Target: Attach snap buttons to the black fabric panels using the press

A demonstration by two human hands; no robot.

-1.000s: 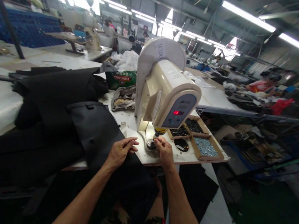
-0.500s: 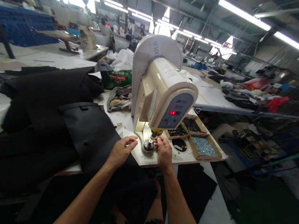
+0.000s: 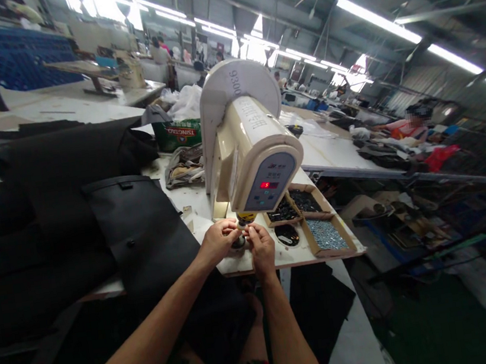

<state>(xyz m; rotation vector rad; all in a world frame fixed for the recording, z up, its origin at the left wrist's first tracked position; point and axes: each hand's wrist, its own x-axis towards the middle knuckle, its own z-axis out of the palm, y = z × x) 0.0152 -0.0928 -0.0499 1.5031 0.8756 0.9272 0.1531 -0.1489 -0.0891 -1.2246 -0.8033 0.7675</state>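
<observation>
My left hand (image 3: 220,240) and my right hand (image 3: 261,247) meet under the head of a cream-coloured press machine (image 3: 251,145). Both hands have their fingers pinched together just above the round metal die (image 3: 238,242), which they partly cover. Whatever sits between the fingertips is too small to make out. Right above them is the machine's yellow-and-black tip (image 3: 246,217). A black fabric piece (image 3: 141,225) with a small dark stud lies left of my left hand and hangs over the table edge.
Right of the die stand cardboard boxes with small silver parts (image 3: 328,233) and black parts (image 3: 305,199). A round hole (image 3: 286,235) in the tabletop holds dark pieces. More black fabric (image 3: 56,188) is heaped at left. A person (image 3: 414,123) sits at the far right.
My left hand has moved right and in under the machine head, beside my right hand. The fingers of both hands now come together over the die. The whole view has shifted slightly.
</observation>
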